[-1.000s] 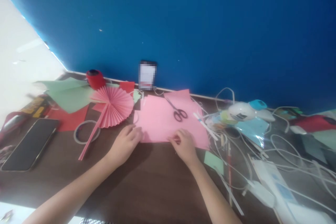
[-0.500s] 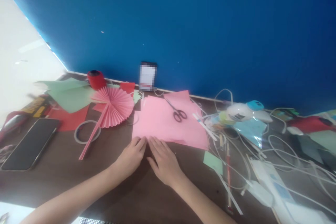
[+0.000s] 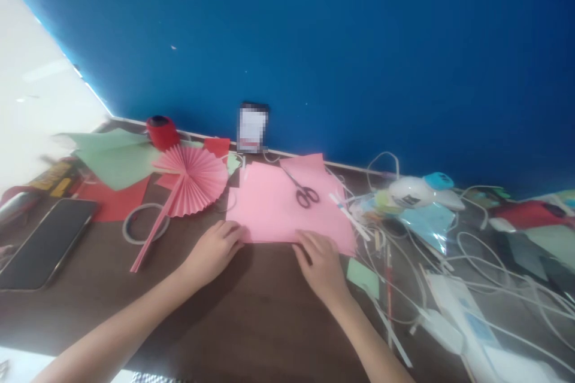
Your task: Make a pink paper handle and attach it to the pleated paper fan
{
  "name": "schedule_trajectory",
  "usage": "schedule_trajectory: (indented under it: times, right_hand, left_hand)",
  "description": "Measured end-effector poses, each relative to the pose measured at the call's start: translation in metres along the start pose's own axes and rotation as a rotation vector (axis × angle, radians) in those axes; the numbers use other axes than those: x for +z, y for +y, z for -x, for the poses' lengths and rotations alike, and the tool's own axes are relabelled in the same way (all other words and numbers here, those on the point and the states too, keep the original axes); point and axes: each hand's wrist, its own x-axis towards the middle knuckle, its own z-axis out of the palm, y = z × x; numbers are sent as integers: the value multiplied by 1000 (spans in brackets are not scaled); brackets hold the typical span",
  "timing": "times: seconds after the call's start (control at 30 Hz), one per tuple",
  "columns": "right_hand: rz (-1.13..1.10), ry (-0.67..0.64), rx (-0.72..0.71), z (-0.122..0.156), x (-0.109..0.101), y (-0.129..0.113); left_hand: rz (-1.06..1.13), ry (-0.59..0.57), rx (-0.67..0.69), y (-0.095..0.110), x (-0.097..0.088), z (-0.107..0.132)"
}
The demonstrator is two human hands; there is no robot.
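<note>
A pink paper sheet (image 3: 274,206) lies flat on the dark brown table (image 3: 251,311) in front of me. My left hand (image 3: 214,249) rests at the sheet's near left corner, fingers curled onto its edge. My right hand (image 3: 321,262) lies on the near edge further right, its fingers stretched flat and pressing the paper down. Black-handled scissors (image 3: 303,191) sit on the far part of the sheet, beyond both hands.
A folded pink paper fan (image 3: 197,179) with a stick lies left of the sheet, by a tape ring (image 3: 144,224), green paper (image 3: 115,158), red paper (image 3: 114,203) and a red roll (image 3: 162,131). A phone (image 3: 42,245) lies far left. White cables (image 3: 476,251), a white device (image 3: 413,191) and a green scrap (image 3: 363,278) crowd the right.
My right hand has slid rightwards along the sheet's near edge, away from my left hand, which stayed at the left corner. The near edge now lies flatter.
</note>
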Motion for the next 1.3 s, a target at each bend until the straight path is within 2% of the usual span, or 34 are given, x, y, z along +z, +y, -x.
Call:
schedule_trajectory:
  times: [0.1,0.17,0.3,0.4,0.5,0.6,0.7,0.77,0.87,0.9,0.97,1.03,1.17,1.23,1.3]
  right_hand:
    - [-51,-13,-40,-6,-2,12]
    - [-123,-47,-99,-3,-5,16]
    - [-239,-92,-146,16,-12,19]
    - [-285,-91,-111,31,-16,20]
    - [-335,-97,-66,37,-19,22]
    - [-378,-136,-17,32,-25,22]
    - [-391,-196,32,21,-32,20]
    - [-397,-238,65,14,-36,18]
    - [-425,-291,107,7,-39,17]
    - [-434,-308,118,5,-39,17]
    - [-446,-323,147,3,-39,19]
    - [-446,-306,195,1,-38,20]
    - [-408,-190,309,-8,-26,26]
    - [-406,-125,324,-17,-16,29]
    - [-344,-34,305,-27,-6,31]
  left_hand:
    - [38,-13,-6,-4,-2,-3]
    - [96,-51,37,-5,-8,-4]
    - [248,-215,168,-6,-26,-3]
    - [266,-267,173,-10,-33,-4]
    - [126,-182,108,-18,-24,-8]
    - [-35,-47,-38,-27,-12,-10]
    - [-93,99,-179,-29,-13,-8]
    - [-20,84,-100,-26,-22,-5]
    - [174,-202,244,-17,-34,-4]
    - [218,-264,304,-15,-35,-5]
    - [288,-316,321,-12,-32,-9]
    - [354,-283,194,-12,-27,-13]
    - [476,-113,-215,-13,-18,-21]
    - [439,-29,-319,-12,-11,-24]
    - [306,96,-339,-12,-3,-26]
